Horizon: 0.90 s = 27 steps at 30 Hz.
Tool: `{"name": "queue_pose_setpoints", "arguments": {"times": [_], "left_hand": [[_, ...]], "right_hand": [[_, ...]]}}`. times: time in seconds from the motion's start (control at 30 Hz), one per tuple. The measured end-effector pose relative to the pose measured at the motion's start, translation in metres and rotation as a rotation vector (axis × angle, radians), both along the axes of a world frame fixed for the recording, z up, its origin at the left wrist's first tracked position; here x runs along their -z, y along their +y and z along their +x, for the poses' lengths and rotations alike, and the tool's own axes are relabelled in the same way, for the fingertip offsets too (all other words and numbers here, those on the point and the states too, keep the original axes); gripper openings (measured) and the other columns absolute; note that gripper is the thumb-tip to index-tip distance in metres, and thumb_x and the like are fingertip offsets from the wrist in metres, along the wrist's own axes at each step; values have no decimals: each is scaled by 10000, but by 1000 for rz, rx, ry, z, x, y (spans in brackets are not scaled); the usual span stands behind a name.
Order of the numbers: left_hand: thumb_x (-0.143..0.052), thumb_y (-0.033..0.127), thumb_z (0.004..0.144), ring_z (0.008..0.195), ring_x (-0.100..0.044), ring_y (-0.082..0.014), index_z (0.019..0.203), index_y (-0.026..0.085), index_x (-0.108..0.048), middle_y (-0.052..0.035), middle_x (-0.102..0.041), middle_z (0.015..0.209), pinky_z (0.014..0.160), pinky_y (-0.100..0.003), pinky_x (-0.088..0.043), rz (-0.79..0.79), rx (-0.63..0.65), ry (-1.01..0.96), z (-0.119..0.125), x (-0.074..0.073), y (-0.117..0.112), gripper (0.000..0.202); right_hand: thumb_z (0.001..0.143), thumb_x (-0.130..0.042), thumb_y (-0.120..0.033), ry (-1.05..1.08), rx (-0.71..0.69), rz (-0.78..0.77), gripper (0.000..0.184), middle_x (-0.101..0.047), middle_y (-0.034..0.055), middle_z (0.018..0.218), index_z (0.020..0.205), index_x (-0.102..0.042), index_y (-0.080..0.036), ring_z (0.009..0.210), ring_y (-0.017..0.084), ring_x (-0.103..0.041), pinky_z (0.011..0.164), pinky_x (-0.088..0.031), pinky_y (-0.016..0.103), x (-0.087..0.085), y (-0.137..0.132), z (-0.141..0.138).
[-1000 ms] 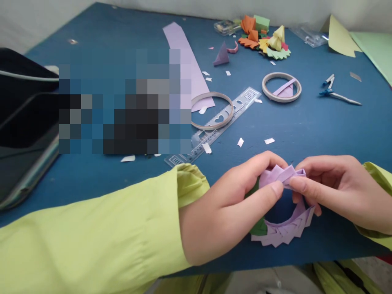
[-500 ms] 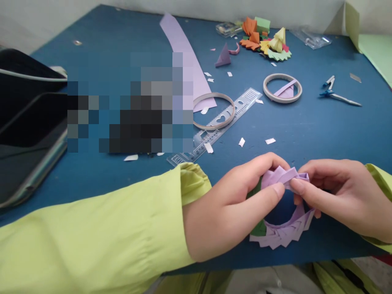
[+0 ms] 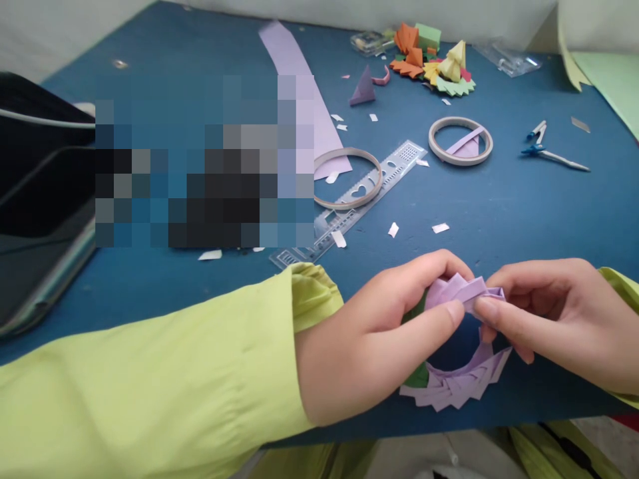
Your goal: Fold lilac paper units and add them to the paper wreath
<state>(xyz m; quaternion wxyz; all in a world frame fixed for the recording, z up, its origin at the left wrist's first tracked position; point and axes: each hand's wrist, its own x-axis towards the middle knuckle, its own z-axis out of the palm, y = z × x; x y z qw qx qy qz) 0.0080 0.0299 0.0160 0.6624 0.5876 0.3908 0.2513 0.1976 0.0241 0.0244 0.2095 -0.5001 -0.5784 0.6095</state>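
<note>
A ring of folded paper (image 3: 462, 387), lilac with a green part on its left, is held near the table's front edge. The ring has a gap on its right side, between its upper and lower lilac ends. My left hand (image 3: 382, 336) pinches the upper lilac part between thumb and fingers, covering much of the left side. My right hand (image 3: 554, 316) grips the upper end of the same ring with thumb and fingertips, close to the left thumb. The lower lilac part hangs below both hands, its pointed folds overlapping.
On the blue table (image 3: 499, 219) lie a clear ruler (image 3: 407, 156), two tape rolls (image 3: 486, 156), a lilac paper strip (image 3: 304, 80), a blue-and-white compass-like tool (image 3: 554, 158) and white scraps (image 3: 440, 228). Coloured folded paper pieces (image 3: 452, 66) stand at the back. A dark bag-like object (image 3: 40, 166) is left.
The lower part of the ring has swung slightly left and down, widening the gap on the right. Both hands keep their pinch, the right fingers shifting a little.
</note>
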Motion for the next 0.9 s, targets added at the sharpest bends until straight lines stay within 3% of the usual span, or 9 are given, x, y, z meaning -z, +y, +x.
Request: {"name": "queue_pose_setpoints", "arguments": {"times": [0.27,0.6,0.9], "left_hand": [[-478,264,891,666,-503,-127,960,205,-569,35,-553,754,581,-220,-401,19,34,69,-1,0,-1,129],[-501,268,876,646,-460,-112,952,227,-522,51,-543,742,530,-192,-370,-46,10,64,-3,-2,1,88],[-504,234,894,653,-431,-84,952,203,-505,73,-547,748,548,-180,-332,-73,21,-81,-3,3,2,65]], "right_hand": [[781,-736,-342,41,69,-24,220,-542,-32,571,686,-641,-168,474,55,-439,433,-384,155,4,-2,-3],[841,-682,-377,148,-81,-216,204,-680,-1,714,763,-685,-189,466,52,-543,439,-439,149,0,6,6],[790,-746,-280,183,-31,-262,167,-660,-22,628,701,-670,-161,431,42,-557,431,-440,118,3,6,5]]}}
